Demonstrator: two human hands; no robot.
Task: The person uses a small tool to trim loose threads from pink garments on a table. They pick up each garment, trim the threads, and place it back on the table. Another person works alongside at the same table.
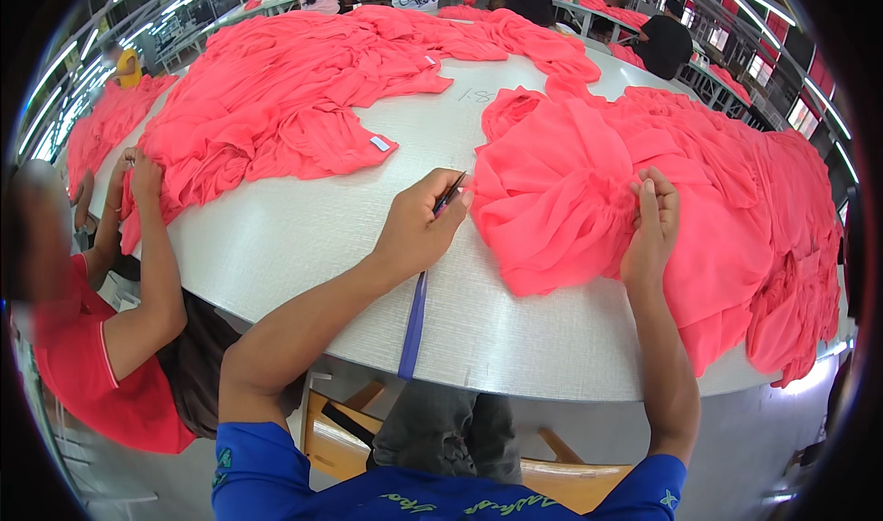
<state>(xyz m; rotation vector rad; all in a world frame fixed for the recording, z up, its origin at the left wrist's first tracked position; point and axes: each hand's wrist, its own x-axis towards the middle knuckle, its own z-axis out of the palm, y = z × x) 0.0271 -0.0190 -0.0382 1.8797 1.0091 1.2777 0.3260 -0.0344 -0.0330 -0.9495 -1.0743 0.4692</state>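
Note:
A coral-pink garment of thin fabric (552, 190) lies bunched on the pale table before me, its gathered part near my right hand. My right hand (652, 217) pinches this gathered part between thumb and fingers. At the garment's left edge, my left hand (428, 221) holds a small dark pointed tool, likely thread snips (448, 195), with the tip upward. A blue-violet ribbon (414, 328) hangs down from beneath my left hand over the table's near edge.
Heaps of the same pink garments lie at the back left (296, 86) and right (793, 210) of the table (296, 245). A co-worker in a red shirt (103, 362) handles pink fabric at my left. More people are at tables behind. Wooden seats (338, 445) stand below.

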